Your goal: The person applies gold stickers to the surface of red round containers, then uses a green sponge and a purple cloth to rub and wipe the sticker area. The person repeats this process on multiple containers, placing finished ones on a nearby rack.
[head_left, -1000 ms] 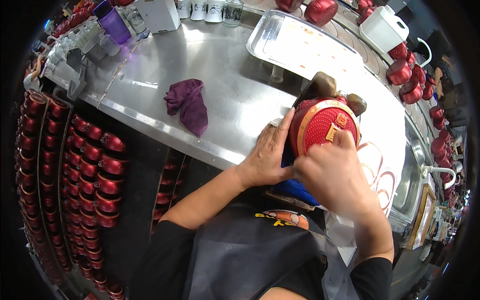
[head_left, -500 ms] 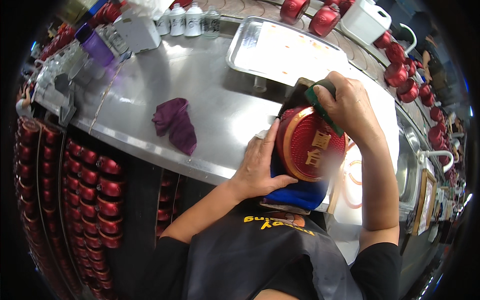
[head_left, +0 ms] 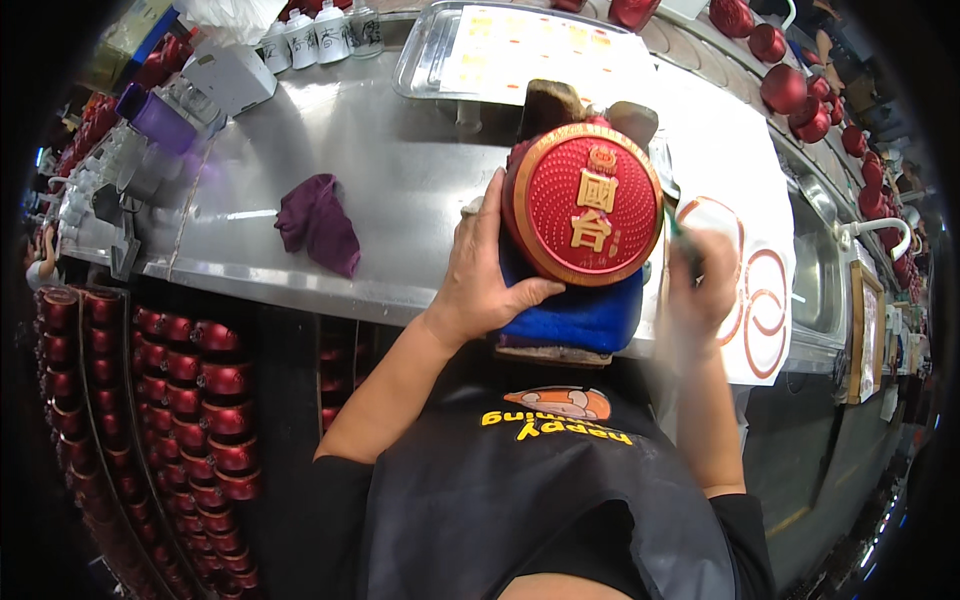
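1. Bottle [head_left: 583,207], red and round, sits on a blue pad [head_left: 572,325] at the table [head_left: 400,180] edge, face toward the camera, far end between two brown blocks [head_left: 550,108] [head_left: 633,122].
2. Main risk, my read: bottle rolls or slides if the left hand [head_left: 478,275] eases off. Cause would be round body on soft padding; near side is the person's lap, so a drop goes that way.
3. Second risk: green tool [head_left: 684,240] snags the raised gold characters [head_left: 592,232] and lifts or scuffs them. Cause would be a steep angle or too much push.
4. Third: right wrist drags the white sheet [head_left: 768,235] with the red rings [head_left: 768,315], since it works just beside it.
5. Left pose: forearm slants up from lower left; fingers clamped on the bottle's lower-left edge, thumb across the bottom rim, the others along the side.
6. Right hand [head_left: 704,280]: forearm near vertical, hand just off the bottle's right rim. Fingers look curled round the tool; blur hides exact fingertip placement. Can't tell whether the tool touches the rim.
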`<action>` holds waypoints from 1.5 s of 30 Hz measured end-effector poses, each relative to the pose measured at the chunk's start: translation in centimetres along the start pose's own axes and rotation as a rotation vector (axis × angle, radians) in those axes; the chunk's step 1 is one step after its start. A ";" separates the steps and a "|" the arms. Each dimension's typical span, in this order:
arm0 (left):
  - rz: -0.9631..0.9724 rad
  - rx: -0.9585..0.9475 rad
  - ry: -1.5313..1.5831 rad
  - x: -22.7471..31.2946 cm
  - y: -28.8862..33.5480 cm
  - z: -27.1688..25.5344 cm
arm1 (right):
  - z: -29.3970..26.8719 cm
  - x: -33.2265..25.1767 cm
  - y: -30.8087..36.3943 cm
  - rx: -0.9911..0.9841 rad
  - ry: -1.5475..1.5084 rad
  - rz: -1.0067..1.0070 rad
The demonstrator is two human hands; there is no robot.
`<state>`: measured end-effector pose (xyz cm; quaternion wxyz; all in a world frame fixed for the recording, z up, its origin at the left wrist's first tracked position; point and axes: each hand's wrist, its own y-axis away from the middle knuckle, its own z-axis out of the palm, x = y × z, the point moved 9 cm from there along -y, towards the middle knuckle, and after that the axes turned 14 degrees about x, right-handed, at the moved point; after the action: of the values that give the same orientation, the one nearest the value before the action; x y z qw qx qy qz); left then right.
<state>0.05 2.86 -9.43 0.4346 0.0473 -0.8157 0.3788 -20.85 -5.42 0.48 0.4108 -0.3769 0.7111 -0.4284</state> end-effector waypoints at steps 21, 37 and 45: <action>0.387 -0.236 -0.651 8.2 5.9 1.5 | 2.3 6.4 6.8 -0.147 -0.514 0.953; -0.073 0.114 -0.989 -4.2 -1.3 -14.9 | 2.6 6.8 7.3 -0.163 -0.571 0.954; -0.336 0.252 -0.492 -3.8 -2.3 -14.4 | 2.2 6.4 6.4 -0.187 -0.489 0.921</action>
<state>13.06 9.75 -6.13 0.2716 0.3252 -0.8236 0.3770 -22.40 -9.50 -7.73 0.6751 -0.1494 0.7215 -0.0379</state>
